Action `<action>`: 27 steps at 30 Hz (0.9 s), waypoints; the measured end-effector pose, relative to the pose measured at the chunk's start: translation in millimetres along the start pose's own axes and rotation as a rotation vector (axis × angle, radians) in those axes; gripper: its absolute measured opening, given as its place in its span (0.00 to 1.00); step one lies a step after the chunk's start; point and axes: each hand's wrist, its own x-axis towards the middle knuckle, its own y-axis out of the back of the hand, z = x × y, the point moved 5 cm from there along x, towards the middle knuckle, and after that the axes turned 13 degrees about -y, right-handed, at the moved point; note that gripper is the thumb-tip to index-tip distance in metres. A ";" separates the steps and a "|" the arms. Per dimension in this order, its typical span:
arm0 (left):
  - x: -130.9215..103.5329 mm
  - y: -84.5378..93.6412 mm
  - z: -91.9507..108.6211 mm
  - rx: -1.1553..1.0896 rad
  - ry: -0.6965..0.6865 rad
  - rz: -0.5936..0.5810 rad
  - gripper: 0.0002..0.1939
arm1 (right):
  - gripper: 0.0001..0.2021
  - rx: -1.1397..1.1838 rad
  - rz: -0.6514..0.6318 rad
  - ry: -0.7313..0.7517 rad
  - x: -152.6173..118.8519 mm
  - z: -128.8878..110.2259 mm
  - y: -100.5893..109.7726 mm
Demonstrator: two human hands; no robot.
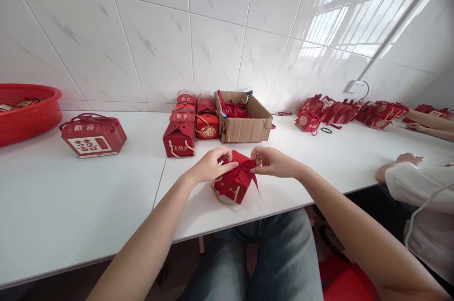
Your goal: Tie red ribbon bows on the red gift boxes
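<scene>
A red gift box (227,186) with gold rope handles sits on the white table in front of me. Across its top lies a red ribbon (244,167) tied in a bow, one tail hanging over the side. My left hand (213,164) pinches the ribbon at the left of the knot, thumb stretched along it. On the other side, the fingers of my right hand (271,162) are closed on the right loop of the bow. Both hands touch the ribbon just above the lid.
Behind the box stands a cardboard carton (244,129) of red ribbons, beside stacked red boxes (179,137). A larger red box (92,135) and a red plastic basin (28,119) are at left. Several boxes (308,120) line the right, where other people's arms (409,159) rest.
</scene>
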 end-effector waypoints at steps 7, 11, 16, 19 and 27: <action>1.0 5.6 -4.2 0.016 -0.005 0.111 0.18 | 0.15 0.173 -0.256 -0.049 -4.5 -8.5 -6.5; 1.1 3.5 -2.0 -0.032 -0.047 0.066 0.16 | 0.20 0.192 -0.016 -0.066 2.9 -9.5 -7.4; 1.2 1.5 -2.5 0.043 -0.114 -0.009 0.11 | 0.22 0.173 0.196 -0.097 13.7 -4.8 -14.7; 2.2 1.2 -5.3 0.032 -0.094 0.015 0.14 | 0.22 0.151 0.245 -0.097 15.6 -3.8 -16.0; 7.2 -2.1 -11.0 -0.080 -0.039 0.165 0.20 | 0.24 -0.024 0.499 -0.101 13.2 -3.4 -16.8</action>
